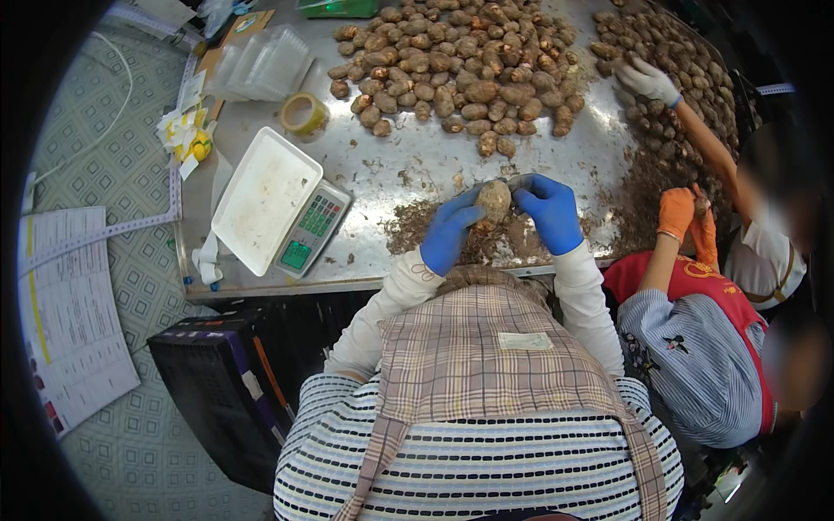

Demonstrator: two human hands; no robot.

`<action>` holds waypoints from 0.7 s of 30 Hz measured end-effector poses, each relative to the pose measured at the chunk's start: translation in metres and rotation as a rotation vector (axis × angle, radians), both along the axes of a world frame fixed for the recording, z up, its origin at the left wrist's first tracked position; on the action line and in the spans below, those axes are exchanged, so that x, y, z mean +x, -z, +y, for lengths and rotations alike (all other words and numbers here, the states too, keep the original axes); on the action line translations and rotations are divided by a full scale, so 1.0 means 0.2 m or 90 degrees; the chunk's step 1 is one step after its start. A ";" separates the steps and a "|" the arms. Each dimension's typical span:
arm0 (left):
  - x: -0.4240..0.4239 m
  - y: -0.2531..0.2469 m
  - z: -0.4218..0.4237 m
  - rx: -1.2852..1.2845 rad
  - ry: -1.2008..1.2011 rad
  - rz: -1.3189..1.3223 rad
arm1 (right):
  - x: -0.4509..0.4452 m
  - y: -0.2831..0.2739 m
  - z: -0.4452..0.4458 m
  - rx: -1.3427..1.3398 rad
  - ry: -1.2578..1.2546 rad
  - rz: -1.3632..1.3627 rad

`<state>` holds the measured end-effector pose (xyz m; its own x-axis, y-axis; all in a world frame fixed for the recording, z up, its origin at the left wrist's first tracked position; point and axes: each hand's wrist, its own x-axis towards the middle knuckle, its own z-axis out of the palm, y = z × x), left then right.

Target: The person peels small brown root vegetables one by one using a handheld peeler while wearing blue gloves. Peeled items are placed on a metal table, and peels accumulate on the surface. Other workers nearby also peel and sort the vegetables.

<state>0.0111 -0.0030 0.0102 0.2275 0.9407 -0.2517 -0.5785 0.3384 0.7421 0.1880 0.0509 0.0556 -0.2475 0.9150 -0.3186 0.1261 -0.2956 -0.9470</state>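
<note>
My left hand (451,233), in a blue glove, grips a brown, rough-skinned taro corm (493,200) from its left side, above the table's near edge. At the corm's right side, my right hand (551,212), gloved in blue too, has its bent fingers and thumb against it. The right fingertips look dark and dirty; whether a small scrap is pinched there I cannot tell. Beneath both hands lies a patch of brown fibrous peelings (417,225). Beyond them is a large heap of taro corms (456,62) on the metal table (417,153).
A digital scale (267,202) with a white tray stands left, near a tape roll (303,114) and stacked clear plastic boxes (264,62). At right, a co-worker's orange gloves (677,211) hold a corm; another person's white glove (648,79) reaches a second heap (684,58). Black crate (215,384) below.
</note>
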 end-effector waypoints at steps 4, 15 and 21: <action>0.01 0.02 0.02 -0.041 -0.009 -0.185 | 0.02 -0.01 0.01 -0.036 -0.011 0.039; -0.02 -0.03 0.04 -0.026 0.029 -0.213 | 0.00 -0.03 0.00 -0.050 -0.123 -0.031; 0.00 0.02 -0.03 0.091 -0.042 0.200 | -0.01 -0.05 -0.01 -0.122 -0.136 0.091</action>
<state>0.0114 -0.0088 0.0072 0.0968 0.9817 -0.1640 -0.3315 0.1871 0.9247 0.1860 0.0487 0.0648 -0.4822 0.7640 -0.4286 0.0737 -0.4522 -0.8889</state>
